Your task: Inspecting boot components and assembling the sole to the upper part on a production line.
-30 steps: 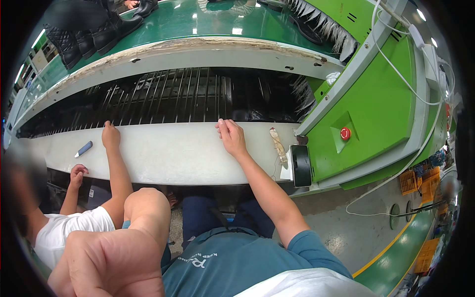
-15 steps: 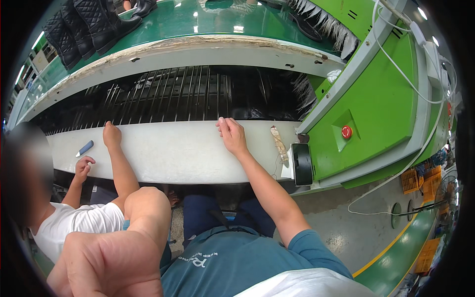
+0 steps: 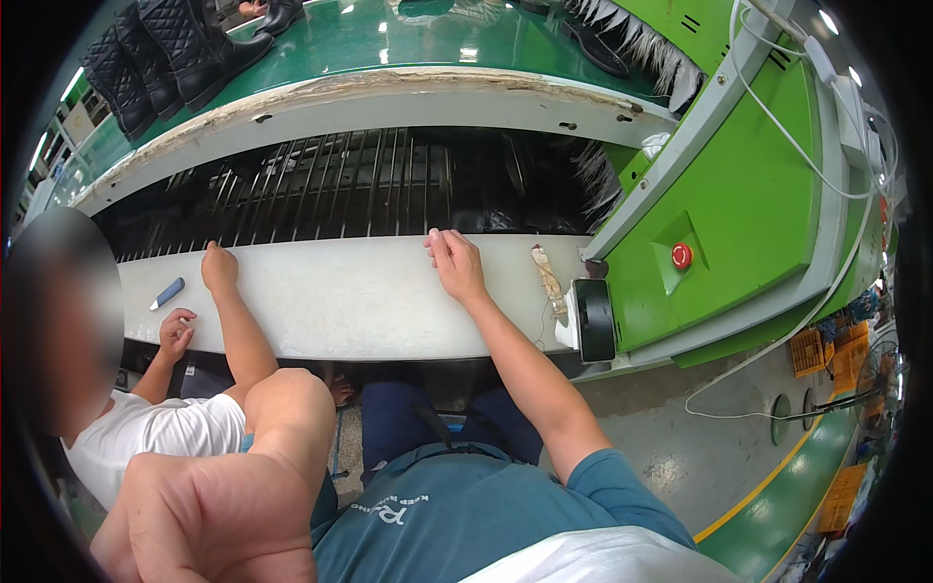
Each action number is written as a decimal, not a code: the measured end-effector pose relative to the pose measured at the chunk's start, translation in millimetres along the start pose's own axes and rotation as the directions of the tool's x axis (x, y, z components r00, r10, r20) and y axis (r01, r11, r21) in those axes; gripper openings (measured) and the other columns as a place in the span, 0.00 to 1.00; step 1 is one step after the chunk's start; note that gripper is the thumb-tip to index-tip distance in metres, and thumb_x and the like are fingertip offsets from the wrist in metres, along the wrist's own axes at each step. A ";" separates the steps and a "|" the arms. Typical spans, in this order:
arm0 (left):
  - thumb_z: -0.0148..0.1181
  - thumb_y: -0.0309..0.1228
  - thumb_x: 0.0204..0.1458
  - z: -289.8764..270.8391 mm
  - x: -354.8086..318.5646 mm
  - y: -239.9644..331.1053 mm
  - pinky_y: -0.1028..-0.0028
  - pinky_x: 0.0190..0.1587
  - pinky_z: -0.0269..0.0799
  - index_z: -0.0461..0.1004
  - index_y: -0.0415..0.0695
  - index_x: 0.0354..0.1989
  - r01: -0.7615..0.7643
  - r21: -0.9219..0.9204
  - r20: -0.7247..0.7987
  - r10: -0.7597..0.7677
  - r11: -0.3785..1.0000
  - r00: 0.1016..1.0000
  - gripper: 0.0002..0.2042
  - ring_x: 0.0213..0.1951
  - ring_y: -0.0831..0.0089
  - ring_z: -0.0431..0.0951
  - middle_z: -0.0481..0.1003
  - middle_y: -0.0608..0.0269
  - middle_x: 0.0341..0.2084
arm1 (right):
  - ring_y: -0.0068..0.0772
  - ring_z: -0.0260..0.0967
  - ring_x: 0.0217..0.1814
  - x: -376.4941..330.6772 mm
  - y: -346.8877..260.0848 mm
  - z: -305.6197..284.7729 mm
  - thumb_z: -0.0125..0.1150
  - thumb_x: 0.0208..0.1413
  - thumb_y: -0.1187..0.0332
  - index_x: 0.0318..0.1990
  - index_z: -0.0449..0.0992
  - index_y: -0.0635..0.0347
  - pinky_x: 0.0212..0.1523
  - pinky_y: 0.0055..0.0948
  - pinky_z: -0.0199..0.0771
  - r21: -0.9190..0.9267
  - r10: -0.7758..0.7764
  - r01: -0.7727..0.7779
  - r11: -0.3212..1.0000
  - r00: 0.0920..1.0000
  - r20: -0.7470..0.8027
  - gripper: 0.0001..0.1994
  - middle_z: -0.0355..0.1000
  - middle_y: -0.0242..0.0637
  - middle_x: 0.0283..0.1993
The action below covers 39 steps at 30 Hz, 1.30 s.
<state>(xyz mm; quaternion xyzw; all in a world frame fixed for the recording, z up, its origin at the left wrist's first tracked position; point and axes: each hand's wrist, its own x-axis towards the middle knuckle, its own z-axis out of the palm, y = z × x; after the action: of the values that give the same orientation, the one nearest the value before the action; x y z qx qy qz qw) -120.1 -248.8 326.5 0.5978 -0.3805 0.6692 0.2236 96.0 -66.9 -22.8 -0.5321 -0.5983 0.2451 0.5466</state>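
Your left hand (image 3: 219, 510) is cut off by the lower edge, its fingertips out of view; your right hand (image 3: 455, 264) hides its own palm. The co-worker's head (image 3: 73, 311) is blurred. The upper edge crops the quilted boots (image 3: 180, 49); black shapes (image 3: 491, 185) behind the white desk (image 3: 340, 301) are indistinct.

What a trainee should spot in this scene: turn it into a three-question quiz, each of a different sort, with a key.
1. Fill in the blank: the blue tool lies on the ____ counter.
2. True or false: the wearer's right hand is holding the blue tool.
3. Choose one. The round button on the green machine is:
A) yellow
B) red
C) blue

Key:
1. White.
2. False; the blue tool lies well to the left of that hand.
3. B.
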 end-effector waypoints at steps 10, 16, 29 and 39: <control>0.75 0.14 0.49 -3.9 -0.6 10.8 0.75 0.45 0.90 0.85 0.48 0.50 0.293 -0.053 -0.065 -0.296 0.955 0.953 0.20 0.51 0.76 0.84 0.83 0.71 0.48 | 0.26 0.75 0.30 0.4 -1.1 0.7 0.53 0.81 0.53 0.40 0.83 0.65 0.36 0.29 0.77 -0.005 0.005 -0.005 1.000 1.000 0.001 0.23 0.77 0.36 0.33; 0.75 0.13 0.49 -7.0 -3.3 0.4 0.76 0.46 0.89 0.85 0.50 0.51 0.071 -0.031 -0.011 -0.071 0.997 0.997 0.22 0.53 0.77 0.83 0.82 0.73 0.50 | 0.25 0.75 0.30 -0.1 0.5 0.7 0.54 0.80 0.54 0.40 0.83 0.65 0.36 0.29 0.77 -0.012 -0.002 0.002 1.000 1.000 0.001 0.23 0.76 0.35 0.33; 0.71 0.16 0.51 7.2 -138.7 -48.8 0.68 0.40 0.79 0.81 0.41 0.39 0.634 0.487 -0.341 -0.537 0.602 0.772 0.09 0.32 0.70 0.82 0.83 0.60 0.33 | 0.38 0.77 0.31 -1.0 -11.1 -3.2 0.54 0.81 0.54 0.38 0.81 0.65 0.36 0.38 0.77 0.060 0.073 -0.073 0.996 0.997 0.003 0.23 0.76 0.42 0.32; 0.75 0.28 0.51 -18.6 -305.9 -92.5 0.62 0.42 0.79 0.83 0.47 0.37 0.545 0.835 -0.230 -0.851 0.076 0.471 0.07 0.41 0.59 0.82 0.81 0.64 0.35 | 0.35 0.75 0.33 -2.4 -9.6 -3.7 0.58 0.79 0.53 0.36 0.79 0.64 0.37 0.37 0.76 0.056 0.030 -0.021 0.998 0.988 -0.149 0.22 0.79 0.41 0.32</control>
<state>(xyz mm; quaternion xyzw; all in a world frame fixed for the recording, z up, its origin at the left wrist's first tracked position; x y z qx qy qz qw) -5.4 -130.3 52.1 0.8275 0.3002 0.4528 0.1418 95.5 -73.2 -14.2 -0.5416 -0.5418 0.2276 0.6010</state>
